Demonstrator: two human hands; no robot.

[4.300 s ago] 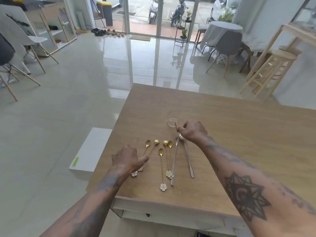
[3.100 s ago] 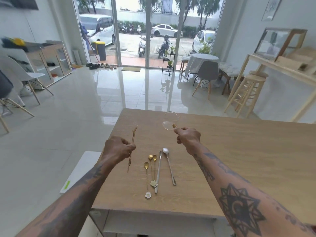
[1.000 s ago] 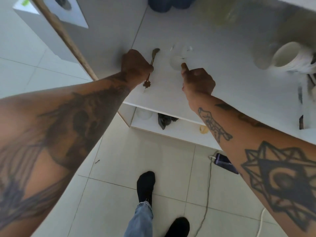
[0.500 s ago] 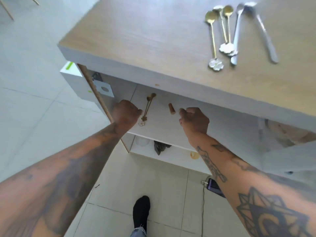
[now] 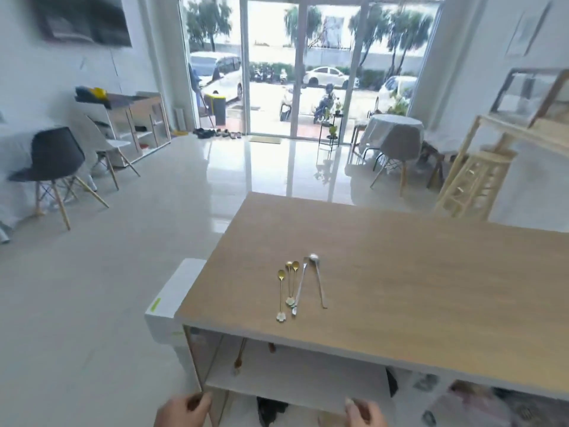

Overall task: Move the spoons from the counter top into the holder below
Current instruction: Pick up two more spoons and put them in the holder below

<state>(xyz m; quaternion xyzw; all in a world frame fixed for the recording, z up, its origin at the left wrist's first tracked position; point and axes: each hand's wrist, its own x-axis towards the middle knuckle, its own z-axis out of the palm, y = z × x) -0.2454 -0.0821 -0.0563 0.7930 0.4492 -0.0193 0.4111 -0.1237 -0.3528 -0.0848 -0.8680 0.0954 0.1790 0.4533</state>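
Well above both loosely curled, empty hands [image 5: 184, 409], five spoons [image 5: 300, 285] on countertop [image 5: 431, 272].

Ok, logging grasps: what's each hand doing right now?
Left hand: fingers loosely curled, holding nothing visible.
Right hand: empty as far as visible, partly cut off.

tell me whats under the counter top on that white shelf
A gold spoon pokes out on the white shelf. The counter top covers its upper end and whatever stands farther back.

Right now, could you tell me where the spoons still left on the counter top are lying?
Five spoons lie together near the front left of the wooden counter top, above the white shelf, bowls pointing away: three gold on the left, two silver on the right.
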